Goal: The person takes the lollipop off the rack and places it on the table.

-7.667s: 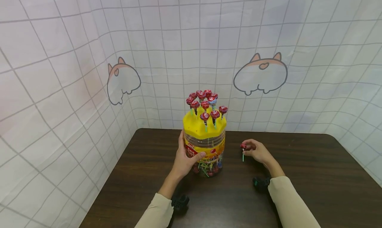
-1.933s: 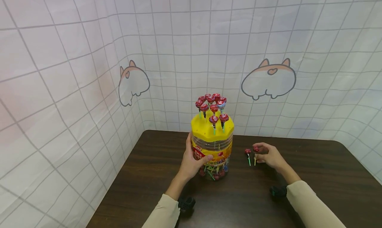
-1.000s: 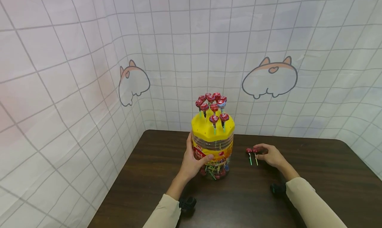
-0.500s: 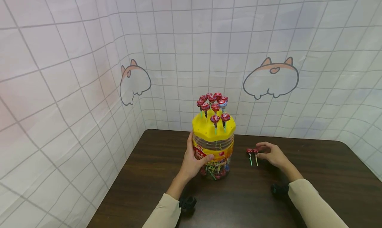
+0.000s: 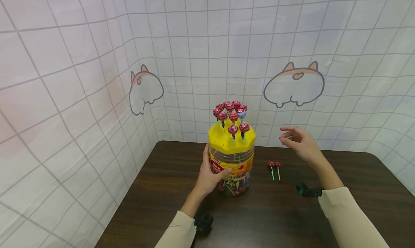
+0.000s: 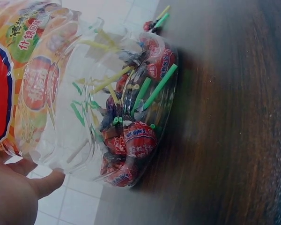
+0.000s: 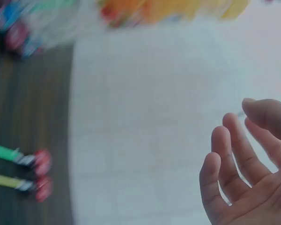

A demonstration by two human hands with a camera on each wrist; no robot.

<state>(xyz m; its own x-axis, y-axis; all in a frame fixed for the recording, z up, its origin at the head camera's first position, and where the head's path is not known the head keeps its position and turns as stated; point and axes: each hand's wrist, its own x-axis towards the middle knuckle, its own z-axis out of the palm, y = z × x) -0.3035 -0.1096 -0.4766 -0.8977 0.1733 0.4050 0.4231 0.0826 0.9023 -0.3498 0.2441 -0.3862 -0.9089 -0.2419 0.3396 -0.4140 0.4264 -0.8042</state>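
Note:
My left hand (image 5: 206,176) grips the side of a clear plastic jar (image 5: 231,172) with a yellow lid (image 5: 223,143), its thumb across the front label. Several red-wrapped lollipops (image 5: 232,129) and one with a blue wrapper (image 5: 241,113) stand upright in the lid. Through the jar's lower wall, the left wrist view shows loose lollipops (image 6: 139,139) and green and yellow sticks. My right hand (image 5: 299,143) is raised above the table with loosely bent fingers and nothing in them. Below it, two lollipops lie side by side, one with a green stick (image 5: 272,173), one with a yellow stick (image 5: 279,173).
A dark wooden table (image 5: 155,190) carries the jar. White grid-patterned cloth (image 5: 207,67) hangs behind it and along the left side. Black wrist cameras sit at both wrists, the left one (image 5: 204,222) close over the tabletop.
My right hand set a yellow-stick lollipop beside the green-stick one, let go, and rose up and away. Compared with the earliest frame, one front-right lollipop has left the lid. My left hand keeps its grip.

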